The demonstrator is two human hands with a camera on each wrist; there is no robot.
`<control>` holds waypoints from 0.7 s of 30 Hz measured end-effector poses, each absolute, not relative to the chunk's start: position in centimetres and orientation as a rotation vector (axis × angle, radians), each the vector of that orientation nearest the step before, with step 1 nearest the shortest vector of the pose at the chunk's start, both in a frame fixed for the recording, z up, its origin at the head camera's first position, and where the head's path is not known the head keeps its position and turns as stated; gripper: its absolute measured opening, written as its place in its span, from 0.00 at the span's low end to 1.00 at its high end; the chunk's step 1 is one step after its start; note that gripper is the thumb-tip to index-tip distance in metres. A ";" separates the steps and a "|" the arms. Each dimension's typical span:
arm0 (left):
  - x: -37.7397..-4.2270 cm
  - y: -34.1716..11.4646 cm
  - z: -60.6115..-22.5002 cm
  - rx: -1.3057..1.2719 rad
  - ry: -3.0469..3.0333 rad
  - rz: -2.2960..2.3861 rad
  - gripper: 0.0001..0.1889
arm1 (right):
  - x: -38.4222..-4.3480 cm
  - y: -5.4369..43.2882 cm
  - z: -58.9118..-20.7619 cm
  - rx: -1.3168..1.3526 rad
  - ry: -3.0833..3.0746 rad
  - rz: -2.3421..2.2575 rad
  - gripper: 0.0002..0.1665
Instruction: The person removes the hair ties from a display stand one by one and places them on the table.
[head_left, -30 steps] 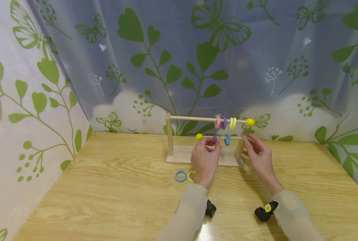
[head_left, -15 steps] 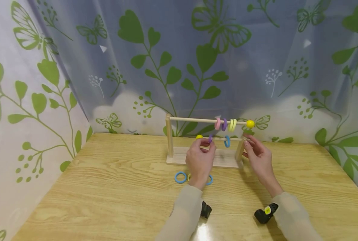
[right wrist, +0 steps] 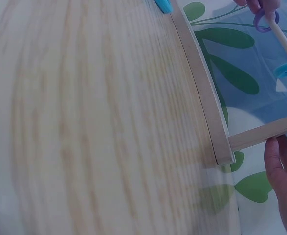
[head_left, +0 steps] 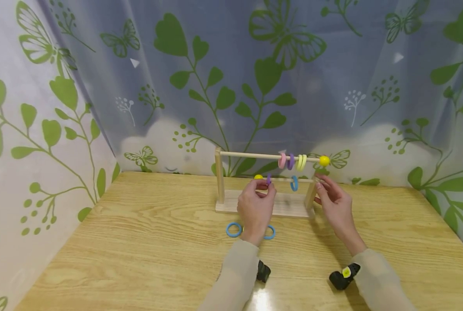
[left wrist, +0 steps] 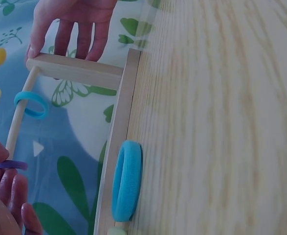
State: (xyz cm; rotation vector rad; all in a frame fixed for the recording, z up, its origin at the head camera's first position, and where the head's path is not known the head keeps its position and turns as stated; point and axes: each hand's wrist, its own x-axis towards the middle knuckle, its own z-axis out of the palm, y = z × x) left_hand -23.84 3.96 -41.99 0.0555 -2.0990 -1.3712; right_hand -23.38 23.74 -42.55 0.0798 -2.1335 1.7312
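Note:
My left hand (head_left: 256,207) pinches a purple ring (head_left: 269,179) that hangs on the lower rod (head_left: 282,179) of a wooden stand, close to the yellow ball (head_left: 258,177) at the rod's free end. Farther right on that rod hangs a blue ring (head_left: 294,183). With thumb and fingers, my right hand (head_left: 336,201) holds the top of the stand's short right post (head_left: 310,196). The left wrist view shows the purple ring (left wrist: 11,165) between thumb and fingers, and the right hand (left wrist: 75,24) at the post's end.
The upper rod (head_left: 250,154) carries a pink ring (head_left: 282,160), a purple one and two yellow ones, with a yellow ball (head_left: 324,160) at its tip. Two blue rings (head_left: 233,230) lie on the table before the stand's base (head_left: 289,205), either side of my left wrist. A patterned curtain stands behind.
My left hand has moved left, sliding the purple ring along the lower rod toward the yellow ball. A blue ring on the table has come into sight beside the left wrist. The right hand stays put.

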 end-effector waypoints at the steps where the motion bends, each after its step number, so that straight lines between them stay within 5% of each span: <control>1: -23.8 3.9 -42.0 0.058 -2.100 -1.368 0.05 | -23.4 23.7 -42.5 0.078 -2.136 1.730 0.26; 21: -23.8 2.7 -41.6 0.049 -2.078 -1.362 0.06 | -23.2 23.7 -42.5 0.086 -2.151 1.715 0.26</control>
